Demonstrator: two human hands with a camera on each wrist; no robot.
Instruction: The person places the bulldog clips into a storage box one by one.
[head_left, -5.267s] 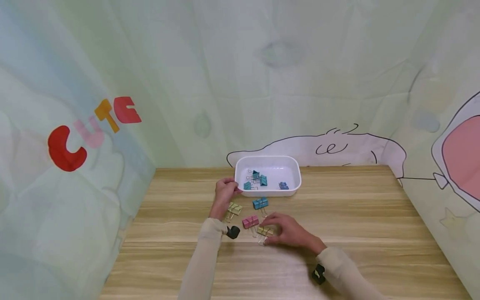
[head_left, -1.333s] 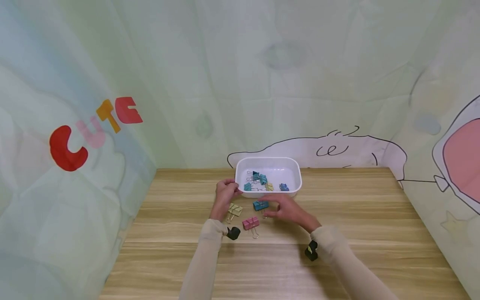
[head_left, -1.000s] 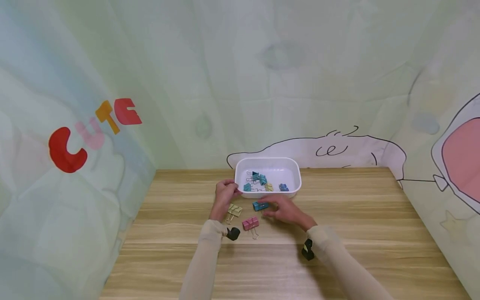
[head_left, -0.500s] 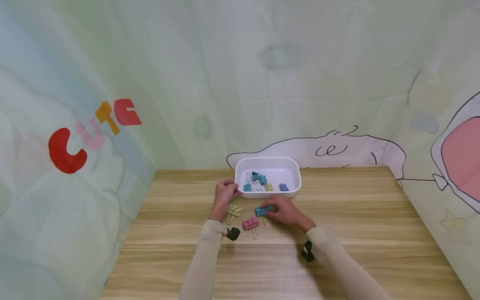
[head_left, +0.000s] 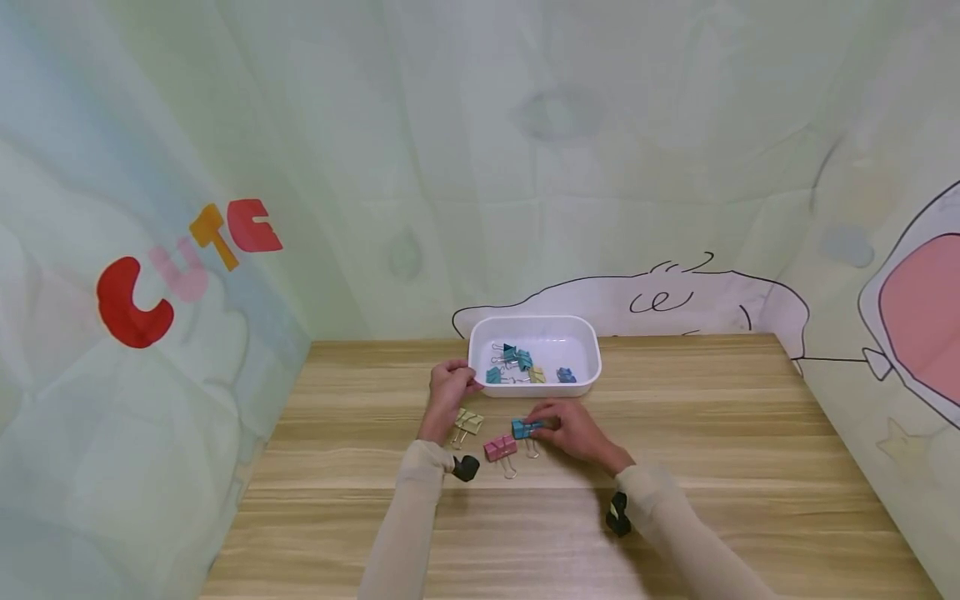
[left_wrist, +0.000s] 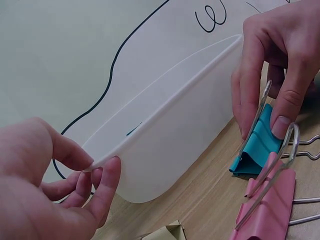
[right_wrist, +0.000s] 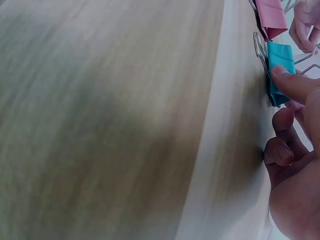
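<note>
My left hand pinches the left rim of a white plastic tray between thumb and fingers. On the table in front of that tray, my right hand grips a blue binder clip by its body; the left wrist view shows the thumb pressed against this clip. Close by lie a pink binder clip and a pale yellow binder clip. Inside the tray are several teal clips, one yellow clip and a darker blue clip.
The wood-grain table meets a printed cloth backdrop at the back and sides. The tray stands near the table's back edge. Dark wrist-worn devices sit at the left cuff and the right cuff.
The yellow clip my right hand touched at first now lies in the tray. My right hand has since taken hold of the blue clip and shifted it toward me. The left hand stayed put.
</note>
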